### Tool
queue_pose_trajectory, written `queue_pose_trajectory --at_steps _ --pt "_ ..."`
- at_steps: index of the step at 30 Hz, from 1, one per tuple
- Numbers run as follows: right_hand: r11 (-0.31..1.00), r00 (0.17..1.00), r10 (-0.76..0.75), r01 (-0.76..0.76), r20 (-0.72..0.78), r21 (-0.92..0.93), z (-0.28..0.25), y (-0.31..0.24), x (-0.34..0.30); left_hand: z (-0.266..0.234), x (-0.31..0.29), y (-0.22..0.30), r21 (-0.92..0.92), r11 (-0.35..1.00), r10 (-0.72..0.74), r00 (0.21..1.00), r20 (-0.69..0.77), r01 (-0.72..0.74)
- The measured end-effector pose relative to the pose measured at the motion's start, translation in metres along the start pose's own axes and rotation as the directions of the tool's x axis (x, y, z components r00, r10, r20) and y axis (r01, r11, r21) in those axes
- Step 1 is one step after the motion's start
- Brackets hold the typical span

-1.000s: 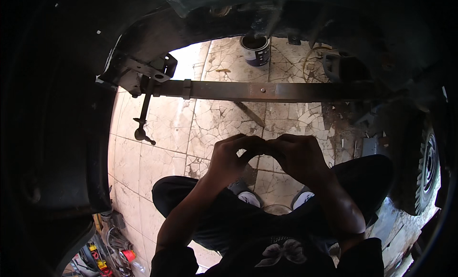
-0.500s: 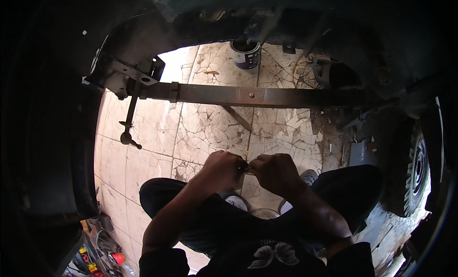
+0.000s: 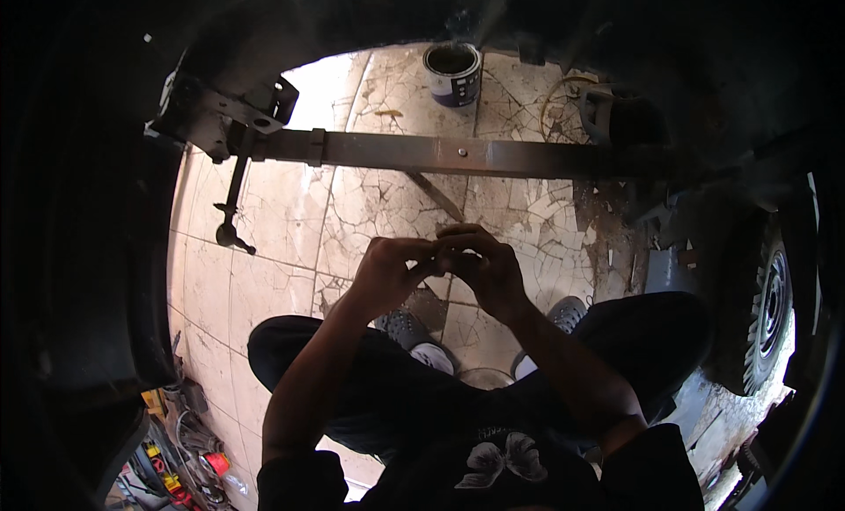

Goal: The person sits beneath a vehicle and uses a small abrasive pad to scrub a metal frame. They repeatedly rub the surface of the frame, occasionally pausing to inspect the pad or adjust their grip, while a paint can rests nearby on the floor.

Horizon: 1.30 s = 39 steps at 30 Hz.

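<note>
My left hand (image 3: 389, 266) and my right hand (image 3: 486, 263) meet in front of me, above the floor between my knees. The left one is closed in a pinch, its fingertips pointing right. Bent over from the other side, the right hand's fingers touch the left fingertips. Whatever small thing sits between them is hidden and dark. Just beyond the hands, a long flat metal bar (image 3: 387, 151) like a leaf spring runs from left to right. A rod with a ball-shaped end (image 3: 228, 234) hangs down at its left.
Dark vehicle framework surrounds me above and at both sides. An open paint can (image 3: 454, 94) stands on the cracked tile floor (image 3: 273, 216) past the bar. A wheel with a treaded tyre (image 3: 767, 317) is at the right. Several tools and cables (image 3: 180, 458) lie at the lower left.
Both hands have moved away from my body, toward the bar. Their fists have loosened into fingertip grips, and the right fingers now arch over the left ones. The view has tilted slightly.
</note>
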State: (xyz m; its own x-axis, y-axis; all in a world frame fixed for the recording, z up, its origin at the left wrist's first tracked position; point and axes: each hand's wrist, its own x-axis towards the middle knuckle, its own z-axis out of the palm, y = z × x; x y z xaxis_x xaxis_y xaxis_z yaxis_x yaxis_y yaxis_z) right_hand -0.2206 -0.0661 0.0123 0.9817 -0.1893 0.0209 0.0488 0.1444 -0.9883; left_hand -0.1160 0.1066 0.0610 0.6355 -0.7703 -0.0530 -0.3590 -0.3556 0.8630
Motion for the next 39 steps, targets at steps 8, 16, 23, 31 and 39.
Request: queue_pose_trajectory --at_steps 8,16,23,31,39 --pt "0.966 0.971 0.097 -0.039 -0.219 0.255 0.007 0.017 0.004 0.017 0.002 -0.003 -0.009 0.994 -0.108 0.993 0.039 0.108" --pt "0.989 0.824 0.130 -0.150 -0.552 0.009 -0.088 0.061 0.030 0.017 0.030 -0.037 0.323 0.945 0.025 0.996 0.088 -0.052" --pt "0.917 0.851 0.195 -0.334 -0.488 -0.216 -0.088 0.036 0.028 -0.042 0.122 -0.105 0.652 0.758 0.135 0.980 -0.148 -0.006" --pt "0.916 0.852 0.106 -0.284 -0.513 -0.283 -0.123 0.030 0.004 -0.045 0.163 -0.132 0.739 0.597 0.055 0.903 -0.427 0.313" --pt "0.466 0.948 -0.225 -0.097 -0.224 -0.879 -0.089 0.022 0.099 -0.062 0.188 -0.157 0.846 0.405 -0.060 0.933 -0.354 0.347"
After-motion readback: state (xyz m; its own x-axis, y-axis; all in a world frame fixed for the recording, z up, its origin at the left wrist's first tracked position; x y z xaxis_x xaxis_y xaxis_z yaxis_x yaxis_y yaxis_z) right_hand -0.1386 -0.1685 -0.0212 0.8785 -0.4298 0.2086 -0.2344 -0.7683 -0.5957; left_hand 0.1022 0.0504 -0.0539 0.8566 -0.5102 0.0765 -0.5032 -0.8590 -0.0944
